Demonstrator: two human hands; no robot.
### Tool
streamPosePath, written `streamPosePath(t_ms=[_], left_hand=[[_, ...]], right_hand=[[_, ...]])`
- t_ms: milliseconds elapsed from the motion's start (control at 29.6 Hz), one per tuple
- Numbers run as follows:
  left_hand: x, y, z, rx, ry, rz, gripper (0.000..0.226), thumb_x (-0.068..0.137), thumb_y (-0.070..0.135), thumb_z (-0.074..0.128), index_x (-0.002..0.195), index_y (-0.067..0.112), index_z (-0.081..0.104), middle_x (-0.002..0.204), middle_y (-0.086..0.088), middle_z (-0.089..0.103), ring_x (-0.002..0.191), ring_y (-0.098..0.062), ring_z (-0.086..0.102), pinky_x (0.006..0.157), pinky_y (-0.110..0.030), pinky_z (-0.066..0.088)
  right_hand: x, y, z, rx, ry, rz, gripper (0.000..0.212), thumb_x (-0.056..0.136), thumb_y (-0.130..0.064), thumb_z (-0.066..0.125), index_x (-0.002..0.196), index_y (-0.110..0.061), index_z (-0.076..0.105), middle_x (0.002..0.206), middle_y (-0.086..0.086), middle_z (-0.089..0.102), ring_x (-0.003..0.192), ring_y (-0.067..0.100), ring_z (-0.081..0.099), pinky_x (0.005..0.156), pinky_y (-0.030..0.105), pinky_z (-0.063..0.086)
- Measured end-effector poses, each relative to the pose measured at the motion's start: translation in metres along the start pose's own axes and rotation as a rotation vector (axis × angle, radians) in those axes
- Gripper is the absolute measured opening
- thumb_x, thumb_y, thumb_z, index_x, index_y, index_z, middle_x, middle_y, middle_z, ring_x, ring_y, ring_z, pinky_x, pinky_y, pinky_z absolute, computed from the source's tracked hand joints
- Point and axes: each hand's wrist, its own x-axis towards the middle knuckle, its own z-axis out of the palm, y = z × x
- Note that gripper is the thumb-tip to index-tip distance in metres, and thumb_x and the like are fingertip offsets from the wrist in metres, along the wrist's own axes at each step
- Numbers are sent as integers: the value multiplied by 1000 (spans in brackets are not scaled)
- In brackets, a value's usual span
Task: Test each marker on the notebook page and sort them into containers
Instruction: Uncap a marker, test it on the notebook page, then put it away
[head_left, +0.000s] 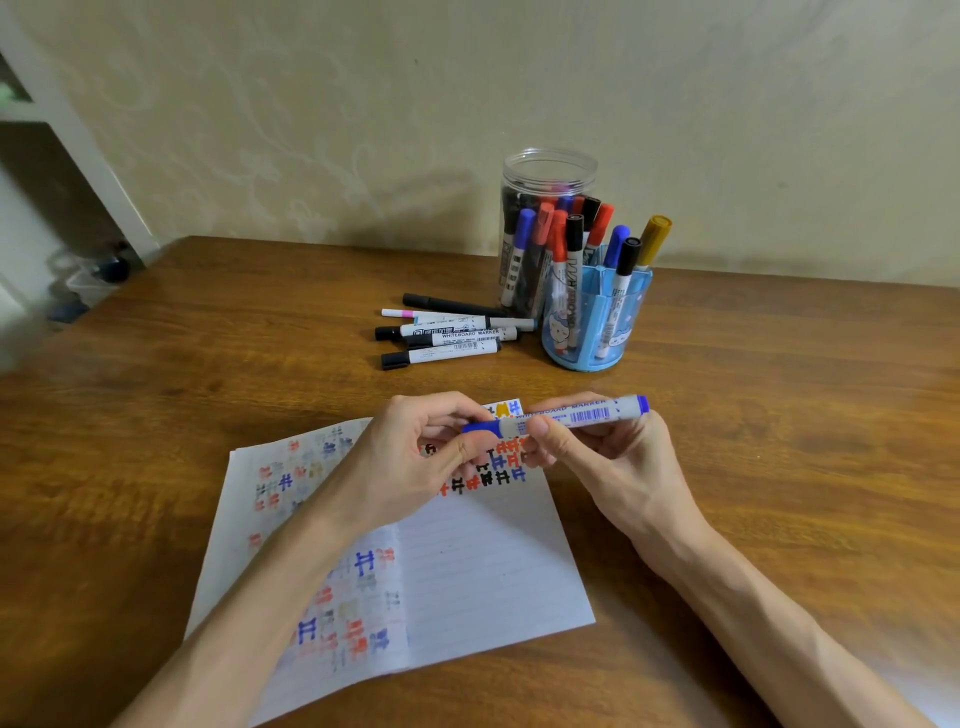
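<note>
Holding blue marker, both hands, over notebook

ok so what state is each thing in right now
blue-capped white whiteboard marker: capped, held level by left hand and right hand
clear plastic jar: upright, lidless, partly filled
blue plastic pen holder: upright, partly filled
loose markers: lying flat on wooden table
lined paper notebook: open, pages scribbled

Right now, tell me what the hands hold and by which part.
One blue marker: the left hand pinches its cap end, the right hand grips its barrel.
</note>
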Motion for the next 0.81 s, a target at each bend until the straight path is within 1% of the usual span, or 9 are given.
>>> streamPosePath(t_ms=[101,169,270,337,439,540,675,742,810], left_hand=[[-2,-1,-5,8,-20,-39,14,93,28,72,107,26,72,96,11,75,90,-14,74,76,-29,62],[-4,-3,-6,34,-19,-59,15,90,33,73,104,30,72,99,17,75,97,-7,72,81,-28,62],[2,3,-10,61,21,-80,15,88,35,75,102,34,72,99,24,74,99,-1,70,82,-22,60],[11,14,-15,17,85,-67,14,88,31,76,101,30,74,96,18,76,96,-4,72,80,-21,60],[25,35,-19,-126,194,-21,13,92,22,74,103,17,75,93,5,80,86,-13,76,70,-21,60],[42,54,-19,-257,303,55,14,96,14,70,109,8,72,98,-2,80,89,-16,77,69,-22,60],[74,78,-19,-278,438,183,19,99,12,67,117,8,71,106,-5,78,97,-17,75,72,-21,59],[92,92,-17,-243,488,250,22,100,10,64,121,5,68,109,-5,77,97,-14,75,71,-20,59],[108,102,-15,-195,521,299,22,102,10,62,123,6,67,111,-2,75,99,-10,74,72,-20,59]], right_hand=[[2,0,-1,-10,-8,81,27,85,-27,80,109,-15,77,101,3,81,98,22,78,83,41,65],[1,3,-6,-21,60,121,32,80,-35,84,109,-26,74,103,-2,79,100,20,77,82,39,64],[4,3,-19,11,167,102,30,77,-35,88,102,-26,75,103,1,78,99,18,76,86,42,61],[8,2,-24,-43,183,42,23,82,-30,86,101,-22,76,103,-1,78,98,16,75,88,41,61],[13,3,-23,-150,178,-42,19,88,-25,82,106,-22,78,106,-8,79,103,14,75,91,40,63],[19,11,-25,-271,207,-63,35,92,-29,80,125,-32,72,121,-17,74,115,4,68,98,32,60],[25,15,-35,-442,226,-72,56,96,-37,75,145,-48,51,149,-23,53,135,-3,49,110,25,46],[27,13,-40,-447,230,-83,61,97,-33,74,149,-47,46,153,-24,48,135,-14,42,110,21,41],[28,11,-42,-448,234,-76,64,97,-33,73,151,-47,42,155,-23,45,129,-25,37,104,9,37]])
